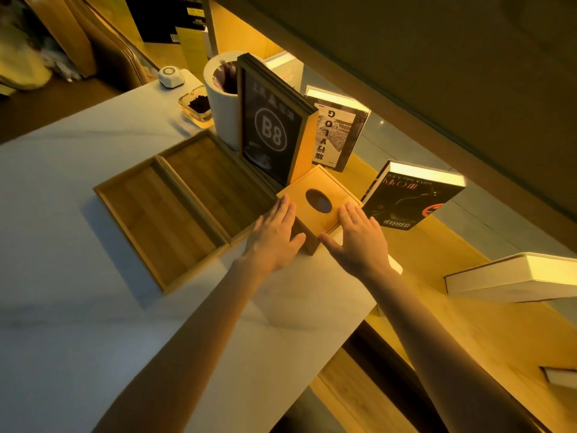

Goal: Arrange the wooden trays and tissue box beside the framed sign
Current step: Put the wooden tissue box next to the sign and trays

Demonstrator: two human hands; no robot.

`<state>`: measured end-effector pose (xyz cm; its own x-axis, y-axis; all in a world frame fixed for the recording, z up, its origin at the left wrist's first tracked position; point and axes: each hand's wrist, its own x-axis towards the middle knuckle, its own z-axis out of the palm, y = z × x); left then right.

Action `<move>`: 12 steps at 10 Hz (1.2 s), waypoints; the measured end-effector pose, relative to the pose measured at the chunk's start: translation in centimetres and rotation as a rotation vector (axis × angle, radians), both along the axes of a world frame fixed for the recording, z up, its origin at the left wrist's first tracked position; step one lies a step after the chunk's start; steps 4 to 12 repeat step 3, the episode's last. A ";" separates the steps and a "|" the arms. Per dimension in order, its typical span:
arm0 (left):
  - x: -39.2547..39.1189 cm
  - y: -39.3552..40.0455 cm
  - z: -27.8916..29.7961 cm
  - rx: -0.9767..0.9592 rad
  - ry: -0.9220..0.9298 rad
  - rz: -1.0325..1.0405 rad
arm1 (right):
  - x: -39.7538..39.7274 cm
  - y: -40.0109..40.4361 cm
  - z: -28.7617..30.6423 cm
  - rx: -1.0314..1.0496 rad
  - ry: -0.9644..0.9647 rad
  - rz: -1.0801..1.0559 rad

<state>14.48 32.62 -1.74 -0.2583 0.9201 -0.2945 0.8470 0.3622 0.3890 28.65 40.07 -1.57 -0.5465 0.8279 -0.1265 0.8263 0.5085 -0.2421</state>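
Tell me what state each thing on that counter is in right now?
Tissue box: upright beside the sign, no tissue showing in its oval hole.
Left hand: flat against the box's left side.
Right hand: flat on the box's right edge.
Near wooden tray: flat, empty.
Far wooden tray: flat, empty, touching the near one.
Framed sign: standing upright.
Glass ashtray: holds dark contents.
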 end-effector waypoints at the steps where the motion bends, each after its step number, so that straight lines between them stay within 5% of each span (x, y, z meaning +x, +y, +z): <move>1: -0.7 -0.5 2.2 -0.005 -0.076 0.068 | -1.2 -0.2 1.9 -0.028 0.099 -0.001; 2: -1.7 -1.7 4.9 0.049 -0.299 0.189 | -2.9 -1.6 4.1 -0.084 0.232 0.089; 3: -3.7 -3.3 8.6 0.163 -0.318 0.283 | -5.0 -3.1 7.3 -0.189 0.416 0.157; 12: -3.7 -3.3 8.6 0.163 -0.318 0.283 | -5.0 -3.1 7.3 -0.189 0.416 0.157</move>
